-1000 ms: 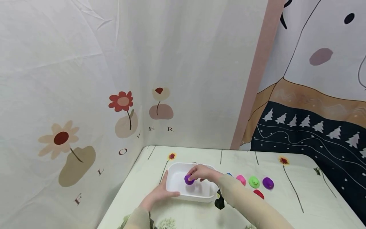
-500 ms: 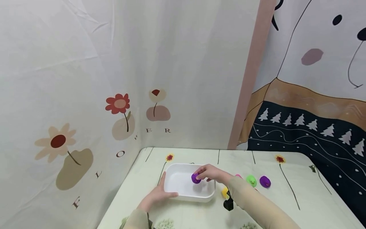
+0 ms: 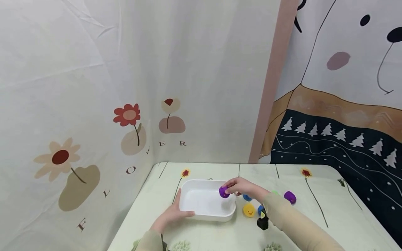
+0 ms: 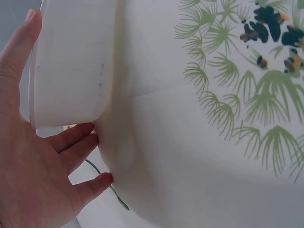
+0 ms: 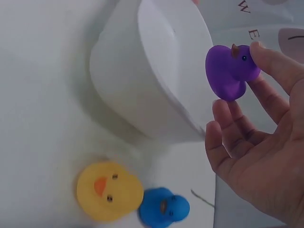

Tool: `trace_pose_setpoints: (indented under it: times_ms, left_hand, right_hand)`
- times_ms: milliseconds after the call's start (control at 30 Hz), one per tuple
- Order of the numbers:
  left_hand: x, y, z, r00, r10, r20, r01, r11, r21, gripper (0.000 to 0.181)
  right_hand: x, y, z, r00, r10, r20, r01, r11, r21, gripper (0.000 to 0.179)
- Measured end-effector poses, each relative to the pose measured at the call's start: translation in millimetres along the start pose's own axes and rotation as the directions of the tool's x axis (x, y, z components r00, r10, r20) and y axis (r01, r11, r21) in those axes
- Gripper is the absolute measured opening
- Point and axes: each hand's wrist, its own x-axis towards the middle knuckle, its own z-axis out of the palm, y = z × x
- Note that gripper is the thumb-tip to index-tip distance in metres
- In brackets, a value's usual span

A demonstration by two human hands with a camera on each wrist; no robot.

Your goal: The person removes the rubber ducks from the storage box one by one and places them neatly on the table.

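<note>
Over the right end of a white plastic bin (image 3: 207, 217), my right hand (image 3: 243, 186) pinches a purple toy duck (image 3: 224, 191) between thumb and fingertips. In the right wrist view this duck (image 5: 225, 73) shows a brown beak and dark eye, apart from the bin's rim. My left hand (image 3: 172, 212) rests against the bin's left end, thumb along the near wall and fingers spread along the left one. Seen from the left wrist, the left hand (image 4: 47, 156) touches the bin's outer wall (image 4: 71, 71) with its fingers nearly straight.
Right of the bin sit a yellow toy duck (image 3: 249, 210) and a blue one (image 3: 247, 197), with another blue one (image 3: 260, 210) partly behind the right wrist. A green duck (image 3: 275, 192) is mostly hidden by the sleeve. Another purple duck (image 3: 290, 197) lies farther right.
My right hand has carried the purple duck rightward from over the bin's middle to its right end. Yellow and blue ducks have come into sight. The left hand stays at the bin.
</note>
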Motion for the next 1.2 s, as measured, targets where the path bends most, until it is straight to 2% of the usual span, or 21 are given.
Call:
trace_pose_setpoints:
  times_ms: [133,300,500,867,1200]
  left_hand:
    - [0.9,-0.2,0.8,1.000,0.001,-0.007,-0.001,1.000,0.007,0.125]
    - [0.2,-0.6,0.8,1.000,-0.007,-0.019,0.007,1.000,0.013,0.125]
    - [1.5,-2.0,0.9,1.000,-0.013,-0.015,0.013,1.000,0.010,0.125]
    - [0.4,-1.0,1.3,1.000,-0.012,-0.006,0.012,0.999,0.030,0.125]
    - [-1.6,1.5,-0.8,1.000,-0.007,0.001,0.007,1.000,0.021,0.124]
  right_hand:
    - [-13.7,7,-15,1.000,0.025,-0.014,-0.025,1.000,0.007,0.033]
    - [-29.9,15,-30,0.999,0.010,-0.038,-0.011,1.000,-0.025,0.034]
    - [-48.8,24,-45,0.995,0.059,-0.083,-0.061,0.998,-0.022,0.035]
    - [-73.8,39,-67,0.990,0.092,-0.105,-0.092,0.996,0.003,0.037]
    - [-87.9,49,-80,0.974,0.151,-0.171,-0.152,0.988,0.005,0.041]
